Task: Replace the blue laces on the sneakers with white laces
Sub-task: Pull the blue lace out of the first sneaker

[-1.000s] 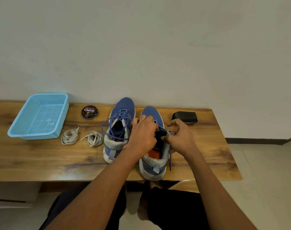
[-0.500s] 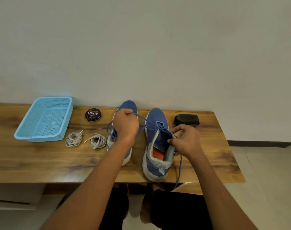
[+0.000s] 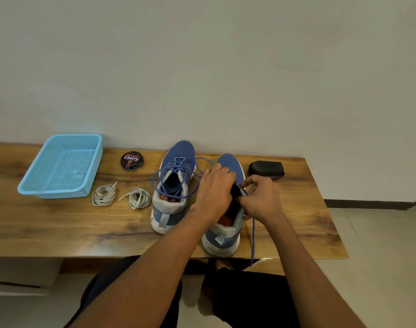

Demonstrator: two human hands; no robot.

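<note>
Both hands, left hand (image 3: 214,190) and right hand (image 3: 261,197), are pinching the blue lace (image 3: 253,235) over the right sneaker (image 3: 222,240) directly beneath them. Risk: the freed end, hanging off the tabletop (image 3: 308,209), is likely snagging in an eyelet.

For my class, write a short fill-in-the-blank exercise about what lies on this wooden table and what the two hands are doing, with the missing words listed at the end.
1. Both hands, the left hand and the right hand, work at the sneaker on the ____ side of the pair.
2. Two coiled white laces lie between the left sneaker and the light blue ____.
3. A blue lace end hangs over the table's ____ edge.
4. The round tin bears the word ____.

Missing words: right; basket; front; Cherry
</note>
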